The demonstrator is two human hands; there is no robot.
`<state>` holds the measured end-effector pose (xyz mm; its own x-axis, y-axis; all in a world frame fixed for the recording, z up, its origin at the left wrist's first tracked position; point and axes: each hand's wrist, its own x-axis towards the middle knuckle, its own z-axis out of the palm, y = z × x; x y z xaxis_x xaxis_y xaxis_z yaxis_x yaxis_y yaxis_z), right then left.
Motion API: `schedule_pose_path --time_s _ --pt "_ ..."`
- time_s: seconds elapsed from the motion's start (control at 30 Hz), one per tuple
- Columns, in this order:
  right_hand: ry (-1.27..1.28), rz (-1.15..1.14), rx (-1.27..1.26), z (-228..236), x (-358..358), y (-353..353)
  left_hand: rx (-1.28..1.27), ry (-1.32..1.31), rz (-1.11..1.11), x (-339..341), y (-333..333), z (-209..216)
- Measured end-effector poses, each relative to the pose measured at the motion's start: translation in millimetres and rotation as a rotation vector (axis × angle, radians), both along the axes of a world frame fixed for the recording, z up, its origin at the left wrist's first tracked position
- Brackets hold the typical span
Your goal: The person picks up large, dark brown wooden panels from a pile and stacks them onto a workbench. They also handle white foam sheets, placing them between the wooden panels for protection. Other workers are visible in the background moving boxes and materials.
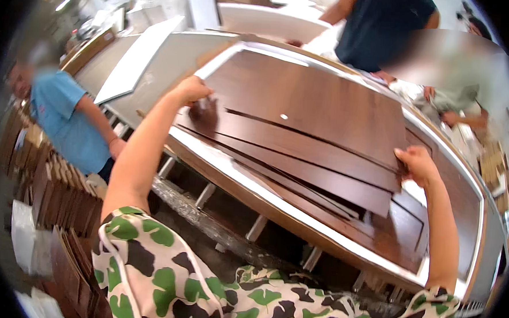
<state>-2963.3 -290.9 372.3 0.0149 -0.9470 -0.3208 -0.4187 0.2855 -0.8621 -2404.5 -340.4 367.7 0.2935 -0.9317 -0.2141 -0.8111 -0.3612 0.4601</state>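
A dark brown wood-grain panel (321,102) lies uppermost, slanted over several similar brown panels (300,158) fanned out beneath it. My left hand (193,90) is closed on its left edge, with the fingertips partly hidden. At the near right corner, my right hand (419,165) pinches the same panel, thumb on top and fingers below. A small white spot marks the panel's surface near its front edge. Below the stack is a shallow brown carton (246,200) with white foam strips (223,161) along its sides; more brown board shows inside.
The carton rests on a roller conveyor (256,228). A white board (139,61) lies at the far left. Stacked brown panels (63,192) stand at left, beside a person in a blue shirt (70,115). Across the carton stands a person in dark clothing (382,30); others work at right.
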Motion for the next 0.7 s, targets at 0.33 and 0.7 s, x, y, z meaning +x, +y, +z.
schedule_pose_path --time_s 0.33,0.7 --pt "0.187 0.038 -0.026 26.8 29.9 -5.5 -0.065 -0.029 -0.158 -41.8 -14.6 -3.9" --pt "0.018 0.041 -0.285 23.7 -33.3 27.8 -0.202 0.818 0.024 -115.0 10.1 3.5"
